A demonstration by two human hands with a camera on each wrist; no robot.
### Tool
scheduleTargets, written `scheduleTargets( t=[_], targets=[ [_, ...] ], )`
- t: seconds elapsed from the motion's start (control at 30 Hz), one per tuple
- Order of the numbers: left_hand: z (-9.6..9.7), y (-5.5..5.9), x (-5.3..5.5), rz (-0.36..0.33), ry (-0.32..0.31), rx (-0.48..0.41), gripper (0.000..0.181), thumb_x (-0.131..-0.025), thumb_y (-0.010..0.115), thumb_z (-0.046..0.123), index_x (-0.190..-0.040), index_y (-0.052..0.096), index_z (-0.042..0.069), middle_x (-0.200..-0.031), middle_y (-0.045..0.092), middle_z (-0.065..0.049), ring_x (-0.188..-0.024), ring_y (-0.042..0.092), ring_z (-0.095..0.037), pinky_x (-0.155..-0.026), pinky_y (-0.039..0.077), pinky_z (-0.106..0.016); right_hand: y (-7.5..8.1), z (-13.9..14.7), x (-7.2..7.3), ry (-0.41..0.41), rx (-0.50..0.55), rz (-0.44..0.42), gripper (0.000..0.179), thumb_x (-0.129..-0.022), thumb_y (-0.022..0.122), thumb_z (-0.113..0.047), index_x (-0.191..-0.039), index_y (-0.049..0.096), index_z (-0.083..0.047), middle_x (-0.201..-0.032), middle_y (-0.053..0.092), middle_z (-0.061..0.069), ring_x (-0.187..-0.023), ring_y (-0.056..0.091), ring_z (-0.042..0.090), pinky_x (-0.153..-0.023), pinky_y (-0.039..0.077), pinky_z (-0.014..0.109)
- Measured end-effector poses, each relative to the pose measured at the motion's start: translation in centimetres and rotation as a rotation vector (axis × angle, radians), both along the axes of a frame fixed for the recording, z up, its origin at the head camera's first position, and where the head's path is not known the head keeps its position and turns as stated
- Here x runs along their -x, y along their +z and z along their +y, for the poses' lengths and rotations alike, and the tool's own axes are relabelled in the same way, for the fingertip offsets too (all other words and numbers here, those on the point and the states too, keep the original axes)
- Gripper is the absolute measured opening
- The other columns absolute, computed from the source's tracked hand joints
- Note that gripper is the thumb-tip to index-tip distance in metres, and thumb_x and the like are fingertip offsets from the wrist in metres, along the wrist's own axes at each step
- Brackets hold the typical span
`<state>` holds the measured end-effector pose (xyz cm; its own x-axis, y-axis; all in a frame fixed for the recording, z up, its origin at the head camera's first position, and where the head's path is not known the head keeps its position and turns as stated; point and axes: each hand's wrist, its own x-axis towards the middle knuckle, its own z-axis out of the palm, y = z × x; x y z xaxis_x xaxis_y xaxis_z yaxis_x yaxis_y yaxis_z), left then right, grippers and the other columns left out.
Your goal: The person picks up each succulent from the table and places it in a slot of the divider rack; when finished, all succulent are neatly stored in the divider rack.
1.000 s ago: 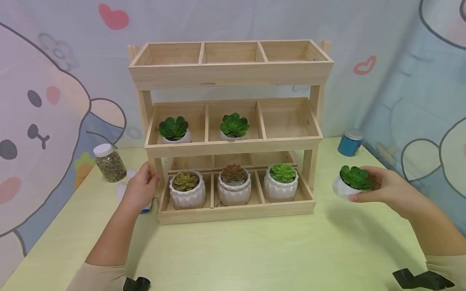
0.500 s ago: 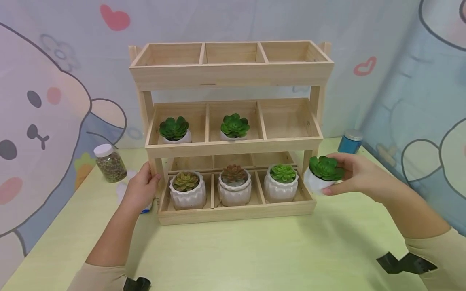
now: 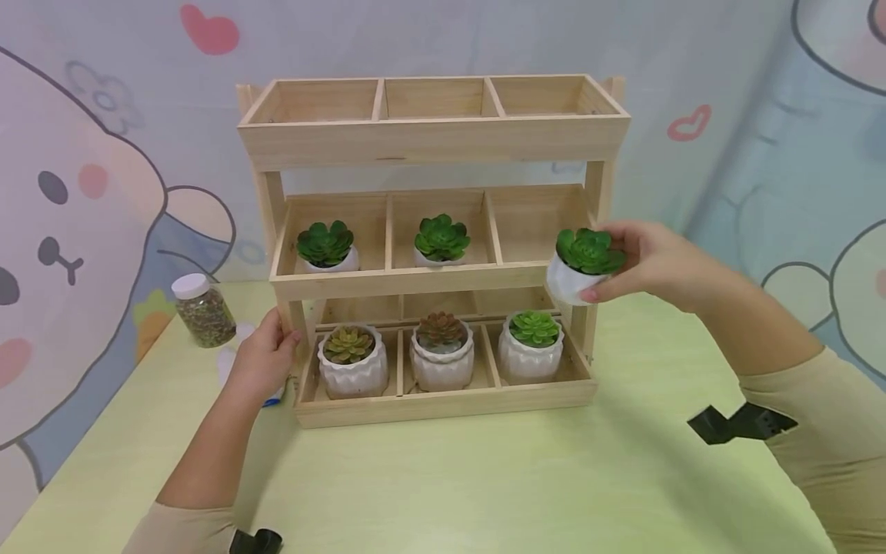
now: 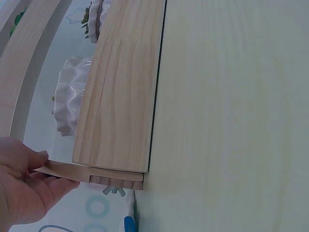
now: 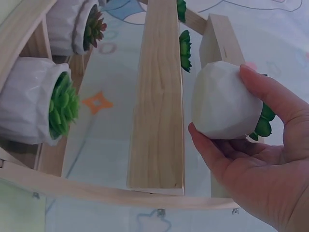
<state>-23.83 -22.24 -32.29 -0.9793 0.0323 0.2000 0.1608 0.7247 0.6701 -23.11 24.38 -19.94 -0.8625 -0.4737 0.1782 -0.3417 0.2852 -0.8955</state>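
My right hand point(image 3: 651, 261) holds a green succulent in a white faceted pot point(image 3: 569, 281), slightly tilted, in front of the right end of a wooden shelf's middle tier. In the right wrist view, thumb and fingers grip the pot point(image 5: 224, 104) from its sides. My left hand point(image 3: 263, 358) pinches the left side post point(image 4: 63, 169) of the three-tier wooden shelf point(image 3: 436, 144). Two like succulents, one left point(image 3: 327, 245) and one centre point(image 3: 443, 238), stand in the middle tier. The middle tier's right compartment holds no pot.
Three white ruffled pots stand in the bottom tier: left point(image 3: 353, 377), centre point(image 3: 443, 365) and right point(image 3: 530, 358). A white-lidded jar of granules point(image 3: 206, 314) stands left of the shelf on the pale table point(image 3: 443, 485). A patterned cloth hangs behind.
My right hand has carried the potted succulent left and upward, from beside the shelf to the middle tier's right end. The left hand keeps its grip on the post.
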Motion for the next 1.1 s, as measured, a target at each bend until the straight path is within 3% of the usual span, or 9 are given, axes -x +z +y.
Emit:
scheduleTargets(
  t=[0.17, 0.37, 0.67, 0.9, 1.1],
  targets=[
    [0.0, 0.0, 0.0, 0.002, 0.003, -0.008, 0.04, -0.101, 0.041, 0.012, -0.138, 0.031, 0.0, -0.129, 0.047, -0.032, -0.113, 0.048, -0.05, -0.09, 0.042, -0.059, 1.2, -1.4, 1.2, -0.079, -0.048, 0.006, 0.053, -0.072, 0.076, 0.008, -0.117, 0.049, 0.009, -0.096, 0.065, 0.007, -0.085, 0.062, 0.019, -0.075, 0.054, 0.03],
    [0.1, -0.1, 0.1, 0.006, 0.002, -0.008, 0.04, -0.101, 0.041, 0.012, -0.138, 0.031, 0.0, -0.13, 0.047, -0.032, -0.113, 0.048, -0.049, -0.09, 0.043, -0.058, 2.0, -2.5, 2.5, -0.199, -0.111, 0.015, 0.05, -0.073, 0.078, 0.0, -0.115, 0.05, 0.004, -0.095, 0.063, 0.005, -0.083, 0.06, 0.016, -0.075, 0.051, 0.025],
    [0.0, -0.2, 0.1, 0.002, 0.005, -0.001, 0.041, -0.101, 0.041, 0.011, -0.139, 0.03, 0.0, -0.13, 0.047, -0.031, -0.113, 0.048, -0.049, -0.09, 0.042, -0.058, 1.9, -3.8, 4.7, -0.349, -0.163, 0.055, 0.064, -0.072, 0.081, -0.008, -0.123, 0.044, 0.004, -0.109, 0.056, 0.012, -0.091, 0.054, 0.018, -0.078, 0.048, 0.023],
    [0.0, -0.2, 0.0, -0.003, 0.004, 0.001, 0.041, -0.101, 0.041, 0.012, -0.139, 0.03, 0.001, -0.13, 0.046, -0.031, -0.114, 0.047, -0.049, -0.09, 0.042, -0.059, 1.4, -4.6, 6.1, -0.384, -0.263, 0.054, 0.075, -0.069, 0.081, -0.008, -0.13, 0.041, 0.005, -0.121, 0.051, 0.019, -0.105, 0.049, 0.028, -0.092, 0.042, 0.039],
    [0.0, -0.1, 0.1, -0.007, -0.003, -0.003, 0.042, -0.101, 0.041, 0.011, -0.14, 0.028, 0.0, -0.132, 0.045, -0.032, -0.116, 0.045, -0.05, -0.092, 0.041, -0.059, 0.9, -4.8, 6.9, -0.366, -0.305, 0.069, 0.07, -0.066, 0.083, -0.008, -0.124, 0.046, 0.004, -0.119, 0.051, 0.017, -0.104, 0.049, 0.029, -0.093, 0.041, 0.042]
  ],
)
